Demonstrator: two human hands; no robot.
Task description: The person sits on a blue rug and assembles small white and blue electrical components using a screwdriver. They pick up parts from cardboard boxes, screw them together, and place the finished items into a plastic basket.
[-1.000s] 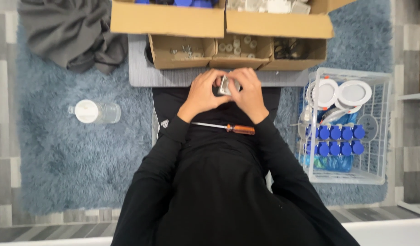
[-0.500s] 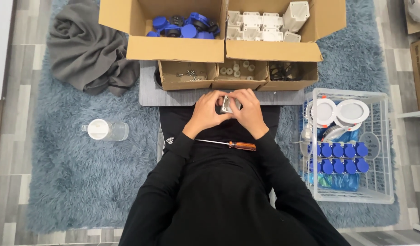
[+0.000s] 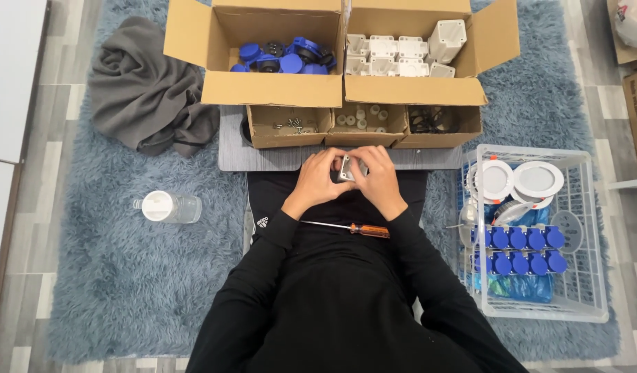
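hands point(image 3: 349, 178) clasping grey part point(image 3: 347, 168), boxes just ahead

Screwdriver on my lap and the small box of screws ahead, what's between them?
In the head view, both hands, left hand and right hand, holding a small grey part, lie between the screwdriver and the screw box.

A small grey-white square part point(image 3: 347, 168), tilted, sits pinched between fingers of both hands above the lap.
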